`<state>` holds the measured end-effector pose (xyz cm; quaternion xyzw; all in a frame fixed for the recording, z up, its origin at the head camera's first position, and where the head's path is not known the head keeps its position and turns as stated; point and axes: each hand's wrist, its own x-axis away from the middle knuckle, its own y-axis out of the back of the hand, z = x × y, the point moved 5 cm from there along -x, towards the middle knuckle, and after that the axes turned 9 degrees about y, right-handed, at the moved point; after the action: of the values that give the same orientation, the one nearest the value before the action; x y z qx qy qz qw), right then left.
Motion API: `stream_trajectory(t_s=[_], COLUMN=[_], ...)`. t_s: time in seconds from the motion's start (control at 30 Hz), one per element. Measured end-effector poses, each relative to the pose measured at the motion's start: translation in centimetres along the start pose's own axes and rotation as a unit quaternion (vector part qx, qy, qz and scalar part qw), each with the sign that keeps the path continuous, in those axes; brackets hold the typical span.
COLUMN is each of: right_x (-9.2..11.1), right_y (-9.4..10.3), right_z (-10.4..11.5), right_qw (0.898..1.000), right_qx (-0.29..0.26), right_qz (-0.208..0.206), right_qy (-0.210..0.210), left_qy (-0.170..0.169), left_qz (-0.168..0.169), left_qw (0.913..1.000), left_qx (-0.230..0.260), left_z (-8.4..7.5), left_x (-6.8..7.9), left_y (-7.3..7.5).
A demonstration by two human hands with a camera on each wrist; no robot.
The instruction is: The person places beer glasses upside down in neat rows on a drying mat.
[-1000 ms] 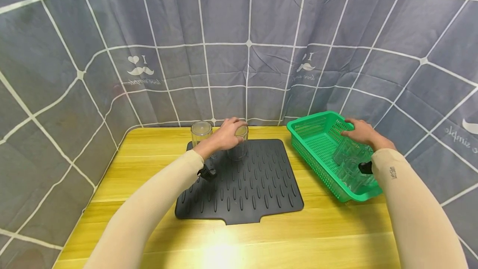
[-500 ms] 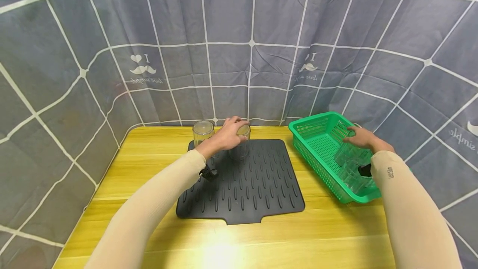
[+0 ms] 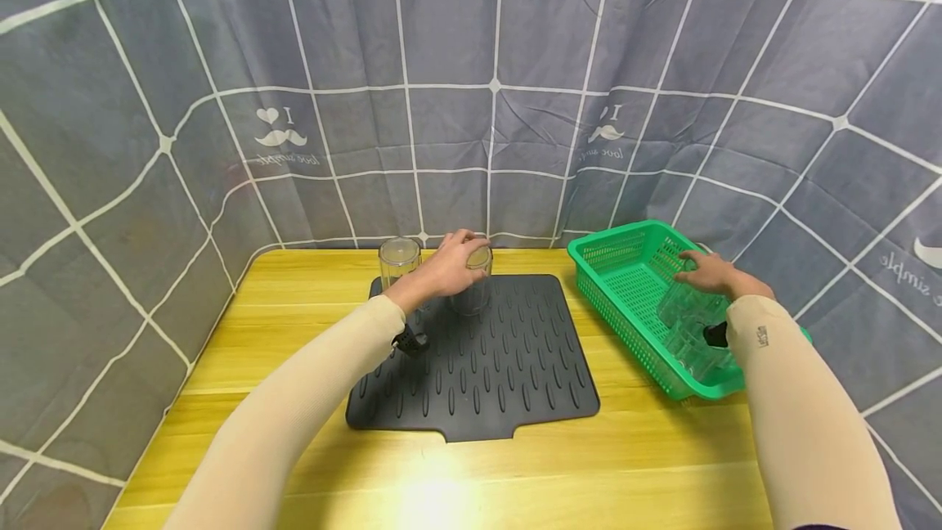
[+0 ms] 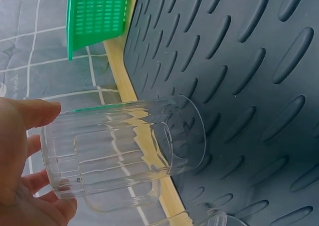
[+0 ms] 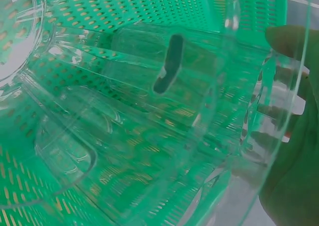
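Note:
My left hand (image 3: 446, 270) grips the base end of a clear glass mug (image 4: 114, 146), thumb on one side and fingers on the other. The mug stands upside down at the back of a black ridged drying mat (image 3: 508, 383). Just left of it is a second glass mug (image 3: 398, 255), also bottom up, partly behind my wrist. My right hand (image 3: 714, 272) reaches into the green basket (image 3: 625, 324), its thumb and fingers around the end of a clear glass mug (image 5: 219, 111). More glassware (image 3: 688, 342) lies beside it, partly hidden by my wrist.
The yellow wooden table (image 3: 294, 309) carries the mat in the middle and the basket at the right. A grey curtain (image 3: 441, 129) with white grid lines rises behind the table and along both sides. Long pale sleeves cover both forearms.
Both hands stay almost in place. The right hand's fingers draw in slightly at the glassware in the basket. The head view shifts a little.

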<state>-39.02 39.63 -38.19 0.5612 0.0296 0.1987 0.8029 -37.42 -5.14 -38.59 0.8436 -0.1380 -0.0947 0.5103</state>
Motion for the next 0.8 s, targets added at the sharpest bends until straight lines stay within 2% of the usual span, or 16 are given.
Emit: stream_trajectory(t_s=[0.37, 0.8], right_x=[0.3, 0.2], right_y=[-0.2, -0.3], right_z=[0.0, -0.1], right_qw=[1.000, 1.000], right_qx=[-0.014, -0.025], right_qz=[0.005, 0.006], right_qy=[-0.007, -0.003], left_qy=[0.007, -0.006], left_qz=[-0.020, -0.069], left_qw=[0.9998, 0.9976], left_qx=[-0.004, -0.003], left_z=[-0.3, -1.5], left_x=[0.5, 3.1], left_y=[0.3, 1.0])
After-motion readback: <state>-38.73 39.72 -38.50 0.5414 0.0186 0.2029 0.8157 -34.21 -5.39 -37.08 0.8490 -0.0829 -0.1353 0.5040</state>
